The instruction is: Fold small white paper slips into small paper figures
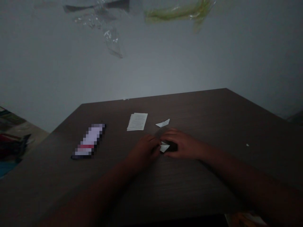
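A small piece of folded white printed paper (164, 147) is between my two hands, just above or on the brown table. My left hand (147, 148) has its fingers closed at the paper's left side, hiding that end. From the right, my right hand (183, 144) curves round it, thumb at the near edge and fingers at the far edge; the exact contact is dim. Just beyond my fingers lies a folded paper boat (163, 123). Up and to the left of my hands rests a small stack of printed paper sheets (137, 121).
A phone (90, 140) with a blurred-out screen lies on the left of the table (203, 110). A tiny white scrap (247, 145) is at the right. Behind the table stands a pale wall (151, 63) with clear and yellow tape on it. Assorted items sit beyond the left edge.
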### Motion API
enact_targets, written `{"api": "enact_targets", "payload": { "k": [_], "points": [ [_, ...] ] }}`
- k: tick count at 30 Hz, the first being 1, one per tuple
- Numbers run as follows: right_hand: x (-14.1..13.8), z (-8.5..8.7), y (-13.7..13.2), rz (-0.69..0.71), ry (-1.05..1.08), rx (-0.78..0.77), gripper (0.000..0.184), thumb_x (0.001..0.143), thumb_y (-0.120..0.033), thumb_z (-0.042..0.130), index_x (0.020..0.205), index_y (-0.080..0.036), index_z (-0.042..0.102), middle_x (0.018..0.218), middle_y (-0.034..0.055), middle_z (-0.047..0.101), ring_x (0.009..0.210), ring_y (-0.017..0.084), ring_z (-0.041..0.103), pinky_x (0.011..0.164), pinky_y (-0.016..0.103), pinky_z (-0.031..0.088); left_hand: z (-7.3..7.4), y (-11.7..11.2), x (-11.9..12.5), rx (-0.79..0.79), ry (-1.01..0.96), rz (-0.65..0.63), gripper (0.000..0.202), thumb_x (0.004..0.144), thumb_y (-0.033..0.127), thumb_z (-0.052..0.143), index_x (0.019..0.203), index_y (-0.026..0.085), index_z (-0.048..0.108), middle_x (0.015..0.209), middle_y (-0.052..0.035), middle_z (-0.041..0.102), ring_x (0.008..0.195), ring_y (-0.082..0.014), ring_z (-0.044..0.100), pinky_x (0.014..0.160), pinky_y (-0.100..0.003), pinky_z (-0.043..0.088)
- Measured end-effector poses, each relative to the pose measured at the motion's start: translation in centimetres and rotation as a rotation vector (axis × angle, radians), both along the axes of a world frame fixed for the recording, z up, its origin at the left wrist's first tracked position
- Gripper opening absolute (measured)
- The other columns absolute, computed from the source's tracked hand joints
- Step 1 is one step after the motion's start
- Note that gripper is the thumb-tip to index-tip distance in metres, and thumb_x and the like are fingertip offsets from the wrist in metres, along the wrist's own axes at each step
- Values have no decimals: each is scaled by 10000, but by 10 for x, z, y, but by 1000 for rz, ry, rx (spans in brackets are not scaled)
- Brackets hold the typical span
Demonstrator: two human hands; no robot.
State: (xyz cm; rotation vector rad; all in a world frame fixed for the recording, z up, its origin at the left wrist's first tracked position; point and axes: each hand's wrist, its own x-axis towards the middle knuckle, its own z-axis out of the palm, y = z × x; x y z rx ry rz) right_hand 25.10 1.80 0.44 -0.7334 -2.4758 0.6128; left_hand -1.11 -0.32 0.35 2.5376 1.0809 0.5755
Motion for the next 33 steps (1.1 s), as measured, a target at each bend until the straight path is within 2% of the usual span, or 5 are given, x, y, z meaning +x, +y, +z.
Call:
{"api": "enact_targets", "payload": {
  "k": [5, 13, 19, 26, 33],
  "points": [
    [1, 1, 1, -43, 27, 8, 101, 1103, -275, 803, 1191, -245, 844, 1134, 88, 862, 1142, 293, 792, 1132, 526, 624, 7, -7, -2, -61, -222, 27, 162, 1106, 244, 630, 1114, 225, 791, 1122, -84, 854, 1095, -284, 805, 1049, -459, 655],
    [-4, -4, -2, -160, 193, -176, 109, 1115, -324, 759, 1093, -260, 844, 1068, 56, 879, 1010, 263, 826, 957, 421, 646, 14, -11, -2, -181, -263, 132, 166, 1090, 321, 682, 1147, 239, 815, 1135, -66, 871, 1050, -271, 827, 989, -423, 675],
    [-7, -7, -6, -214, 251, -290, 278, 1112, -313, 710, 1371, -263, 800, 1158, 74, 896, 1073, 275, 851, 958, 423, 672, 9, -8, 0, -284, -405, 271, 163, 1049, 309, 707, 1151, 223, 801, 1084, -56, 876, 1021, -281, 835, 951, -413, 672],
    [-2, -4, -7, -132, 159, 56, 500, 1016, -116, 621, 1469, -282, 751, 1512, 137, 813, 1480, 335, 728, 1270, 593, 588, 11, -3, -1, -369, -498, 343, 142, 1010, 376, 718, 959, 259, 780, 985, -38, 877, 968, -283, 839, 913, -400, 690],
    [-4, -6, -5, -111, 187, 221, 143, 1120, -244, 688, 1180, -290, 809, 1373, 121, 835, 1351, 336, 756, 1203, 602, 614, 11, -3, -2, -395, -515, 356, 204, 1002, 456, 717, 1016, 282, 823, 1028, -43, 895, 992, -296, 852, 914, -410, 702]
  ]
}}
